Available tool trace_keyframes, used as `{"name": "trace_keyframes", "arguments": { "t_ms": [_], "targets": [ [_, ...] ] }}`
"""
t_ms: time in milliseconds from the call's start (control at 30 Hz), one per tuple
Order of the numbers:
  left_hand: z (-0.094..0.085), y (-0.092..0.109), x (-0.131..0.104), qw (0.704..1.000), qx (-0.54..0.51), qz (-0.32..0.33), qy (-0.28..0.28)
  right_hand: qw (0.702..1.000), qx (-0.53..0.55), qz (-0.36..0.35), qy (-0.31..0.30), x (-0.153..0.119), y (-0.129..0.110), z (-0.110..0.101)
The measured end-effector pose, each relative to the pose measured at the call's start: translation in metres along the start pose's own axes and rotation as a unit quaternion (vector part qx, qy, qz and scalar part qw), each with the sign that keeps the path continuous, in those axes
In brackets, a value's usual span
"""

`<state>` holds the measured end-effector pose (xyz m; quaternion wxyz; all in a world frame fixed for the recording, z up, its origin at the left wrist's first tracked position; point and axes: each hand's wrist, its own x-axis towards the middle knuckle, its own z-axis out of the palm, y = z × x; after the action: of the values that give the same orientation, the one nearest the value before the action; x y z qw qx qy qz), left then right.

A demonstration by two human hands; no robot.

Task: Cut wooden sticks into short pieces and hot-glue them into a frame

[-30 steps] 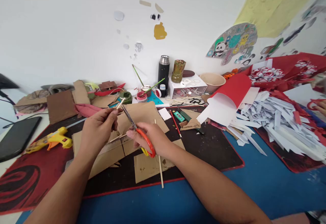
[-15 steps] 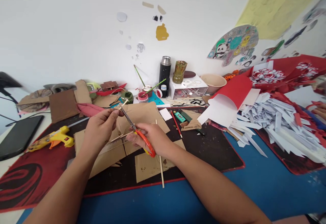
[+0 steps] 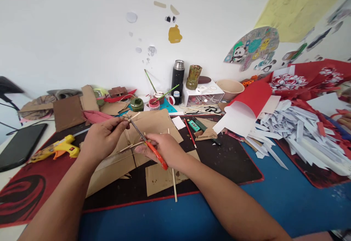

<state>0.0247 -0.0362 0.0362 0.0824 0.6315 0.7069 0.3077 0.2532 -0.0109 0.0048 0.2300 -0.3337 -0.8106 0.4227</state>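
Note:
My left hand (image 3: 102, 138) pinches a thin wooden stick (image 3: 135, 116) whose pale end sticks out past the fingertips. In my right hand (image 3: 167, 149) is a pair of scissors (image 3: 155, 152) with red-orange handles. Their blades point up and left and meet the stick close to my left fingertips; the exact contact is hard to make out. Beneath both hands lie pieces of brown cardboard (image 3: 153, 120). Another wooden stick (image 3: 174, 186) rests across a smaller cardboard piece (image 3: 155, 182), partly behind my right hand.
On the left are a yellow glue gun (image 3: 64, 147) and a black phone (image 3: 23, 146). Paint jars (image 3: 137, 104), a black thermos (image 3: 178, 78) and a white box (image 3: 203, 96) stand along the wall. A red pencil (image 3: 190, 133) lies right of the cardboard, and folded paper strips (image 3: 293, 124) pile up farther right.
The scissors' handles have come together, with less yellow showing between them. My left hand has shifted slightly left and down, and the stick's end sits a little lower.

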Motion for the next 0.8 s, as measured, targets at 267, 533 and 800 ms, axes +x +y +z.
{"name": "trace_keyframes", "arguments": {
  "t_ms": [267, 533, 800],
  "targets": [
    [0.006, -0.003, -0.005, 0.982, 0.176, 0.058, 0.043, 0.988, 0.138, 0.052, -0.038, -0.001, 0.008, 0.006],
    [0.004, -0.007, 0.000, 0.998, 0.062, 0.023, -0.007, 0.980, 0.172, 0.081, -0.051, -0.003, 0.005, 0.007],
    [-0.003, -0.008, 0.005, 0.997, -0.045, -0.015, -0.057, 0.994, 0.076, 0.067, -0.044, -0.003, -0.002, 0.001]
  ]
}}
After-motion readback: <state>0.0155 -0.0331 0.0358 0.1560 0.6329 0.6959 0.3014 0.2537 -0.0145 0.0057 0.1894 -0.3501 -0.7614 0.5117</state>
